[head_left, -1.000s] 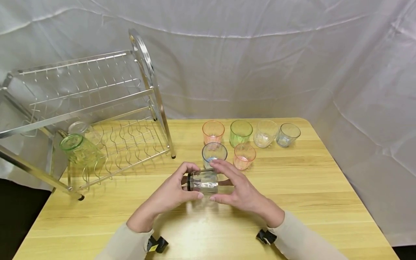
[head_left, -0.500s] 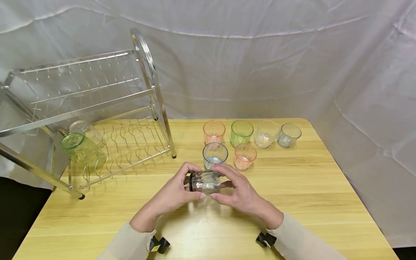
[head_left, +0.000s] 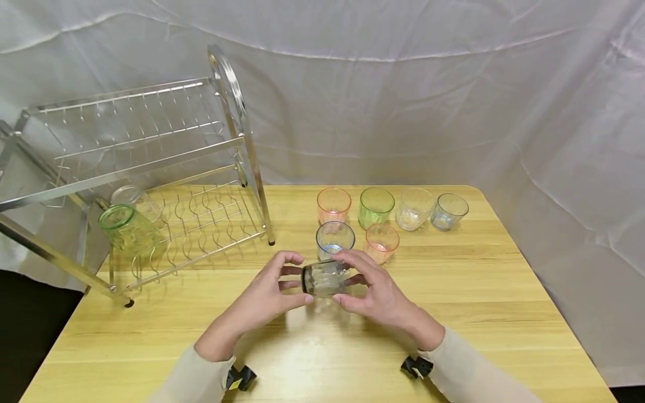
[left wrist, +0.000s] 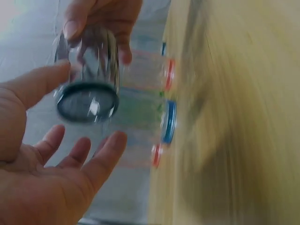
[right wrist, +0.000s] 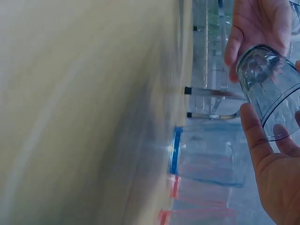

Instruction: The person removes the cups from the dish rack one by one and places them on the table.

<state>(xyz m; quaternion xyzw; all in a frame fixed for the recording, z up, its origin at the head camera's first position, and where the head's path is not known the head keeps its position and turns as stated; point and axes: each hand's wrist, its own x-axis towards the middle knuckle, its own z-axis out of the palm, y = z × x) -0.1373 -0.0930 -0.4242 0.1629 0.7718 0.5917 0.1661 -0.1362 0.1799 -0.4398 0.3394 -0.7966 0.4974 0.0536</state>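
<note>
A grey-tinted clear drinking glass [head_left: 325,279] lies on its side in the air above the table, its dark thick base to the left. My right hand [head_left: 385,294] grips it near the rim, thumb in front and fingers behind. Beside the base, my left hand [head_left: 264,296] is spread, its fingers apart from the glass. In the left wrist view the left thumb overlaps the glass [left wrist: 89,79]; whether it touches cannot be told. The right wrist view shows the glass [right wrist: 265,89] between both hands. Just behind it stands a blue-rimmed glass [head_left: 335,238].
A two-tier metal dish rack [head_left: 252,184] stands at left, with a green glass [head_left: 128,229] and a clear glass [head_left: 133,196] on its lower tier. Pink [head_left: 333,204], green [head_left: 376,207], clear [head_left: 413,208], bluish [head_left: 448,211] and orange-pink [head_left: 381,243] glasses stand on the table.
The grey glass has shifted slightly right and tilted a little with my right hand. My left fingers, earlier around its base, have drawn back to the left and spread.
</note>
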